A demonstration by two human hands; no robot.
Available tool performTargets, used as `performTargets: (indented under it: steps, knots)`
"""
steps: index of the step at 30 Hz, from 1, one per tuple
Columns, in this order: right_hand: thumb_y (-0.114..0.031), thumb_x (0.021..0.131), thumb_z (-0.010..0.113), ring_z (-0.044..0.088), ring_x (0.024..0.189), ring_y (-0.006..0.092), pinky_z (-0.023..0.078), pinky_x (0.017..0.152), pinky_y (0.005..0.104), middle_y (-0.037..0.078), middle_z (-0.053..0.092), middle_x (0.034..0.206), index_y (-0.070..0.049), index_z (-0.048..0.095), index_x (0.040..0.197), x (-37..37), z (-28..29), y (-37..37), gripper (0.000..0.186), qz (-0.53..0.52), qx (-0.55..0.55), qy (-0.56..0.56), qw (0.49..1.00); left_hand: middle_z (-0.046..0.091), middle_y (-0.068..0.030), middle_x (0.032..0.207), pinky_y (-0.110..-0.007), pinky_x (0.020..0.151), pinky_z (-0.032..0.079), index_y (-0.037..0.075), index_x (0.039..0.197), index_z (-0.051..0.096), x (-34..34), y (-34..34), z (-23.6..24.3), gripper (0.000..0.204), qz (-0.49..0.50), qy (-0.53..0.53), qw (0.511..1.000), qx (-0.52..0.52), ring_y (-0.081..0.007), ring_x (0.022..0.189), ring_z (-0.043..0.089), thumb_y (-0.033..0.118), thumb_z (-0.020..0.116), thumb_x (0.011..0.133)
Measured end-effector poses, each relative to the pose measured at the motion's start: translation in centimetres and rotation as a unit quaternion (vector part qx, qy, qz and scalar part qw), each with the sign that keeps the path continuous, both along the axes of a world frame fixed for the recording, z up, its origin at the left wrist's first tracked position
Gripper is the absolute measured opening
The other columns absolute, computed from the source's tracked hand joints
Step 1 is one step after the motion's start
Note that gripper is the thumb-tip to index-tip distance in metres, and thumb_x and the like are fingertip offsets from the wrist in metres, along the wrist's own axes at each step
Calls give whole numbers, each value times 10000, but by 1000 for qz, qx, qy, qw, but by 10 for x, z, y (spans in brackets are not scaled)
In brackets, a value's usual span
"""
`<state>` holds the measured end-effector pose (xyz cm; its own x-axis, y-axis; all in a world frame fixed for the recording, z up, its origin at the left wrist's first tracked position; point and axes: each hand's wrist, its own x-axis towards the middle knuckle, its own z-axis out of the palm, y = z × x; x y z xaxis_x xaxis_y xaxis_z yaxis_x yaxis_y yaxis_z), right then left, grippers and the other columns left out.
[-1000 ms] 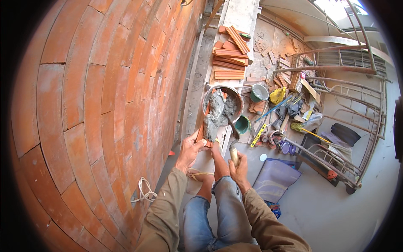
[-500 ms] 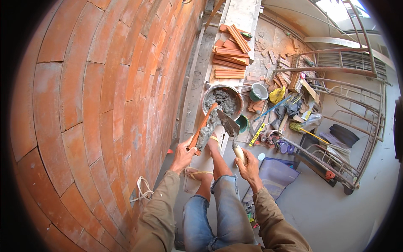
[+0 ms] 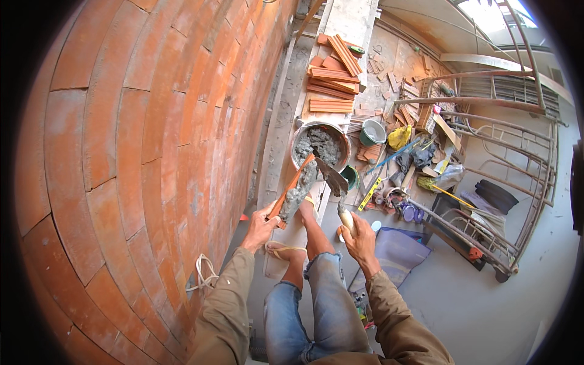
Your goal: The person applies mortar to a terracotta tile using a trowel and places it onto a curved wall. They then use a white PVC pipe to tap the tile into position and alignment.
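Note:
My left hand (image 3: 261, 226) grips the near end of a thin orange brick strip (image 3: 287, 193), which slants up and away from me. Grey mortar (image 3: 299, 196) is heaped along its right face. In my right hand (image 3: 361, 244) is a trowel, its pale handle (image 3: 347, 220) inside my closed fingers. The dark, mortar-smeared trowel blade (image 3: 332, 177) points toward the far end of the strip, close to the mortar. Just beyond both stands a round bucket (image 3: 348, 148) holding wet mortar (image 3: 320, 142); the strip's far tip overlaps its near rim in view.
A brick wall (image 3: 128, 152) rises along my left. Stacked brick strips (image 3: 331, 106) lie on the plank (image 3: 344, 23) past the bucket. To the right are a green bucket (image 3: 371, 135), a yellow level (image 3: 370, 194), mixed tools and rusty metal frames (image 3: 486, 101). My sandalled feet stand on a board.
The brick strip's far tip has come slightly lower, showing more mortar in the bucket. The trowel stays beside the strip, and both hands keep their grips.

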<state>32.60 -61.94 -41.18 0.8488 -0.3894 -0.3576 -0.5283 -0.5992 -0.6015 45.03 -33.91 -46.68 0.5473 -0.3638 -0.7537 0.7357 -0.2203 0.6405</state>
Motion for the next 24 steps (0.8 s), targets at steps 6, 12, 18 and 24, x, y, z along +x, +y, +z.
performTargets:
  steps: [6, 12, 18, 24]
  knots:
    - [-271, 844, 743, 703, 927, 307, 540, 817, 383, 195, 705, 1041, -5, 648, 1204, 16, -9, -19, 457, -78, 42, 13, 996, 616, -104, 1290, -278, 960, 481, -60, 1440, 462, 4, 8, 12, 588, -32, 32, 999, -5, -129, 1103, 590, -33, 588, 865]
    - [-315, 842, 751, 718, 940, 294, 544, 834, 371, 192, 727, 1039, -12, 664, 1207, 23, -24, -32, 482, -81, 58, 67, 993, 612, -96, 1309, -281, 1006, 448, -55, 1437, 471, 0, 10, 15, 598, -34, 24, 998, -41, -121, 1128, 579, -46, 589, 851]
    - [-334, 843, 750, 722, 925, 272, 546, 821, 363, 187, 735, 1020, -10, 680, 1189, 36, -28, -25, 479, -92, 87, 90, 988, 569, -76, 1376, -286, 1051, 410, -50, 1459, 439, -8, 14, 4, 614, -55, -3, 998, -41, -119, 1202, 536, -35, 578, 861]
    - [-333, 836, 755, 722, 900, 247, 546, 808, 348, 172, 740, 1002, -22, 687, 1189, 31, -28, -20, 475, -77, 106, 117, 984, 569, -76, 1361, -285, 1037, 420, -44, 1469, 426, -8, 17, -2, 623, -67, -2, 997, -46, -120, 1189, 540, -39, 566, 862]
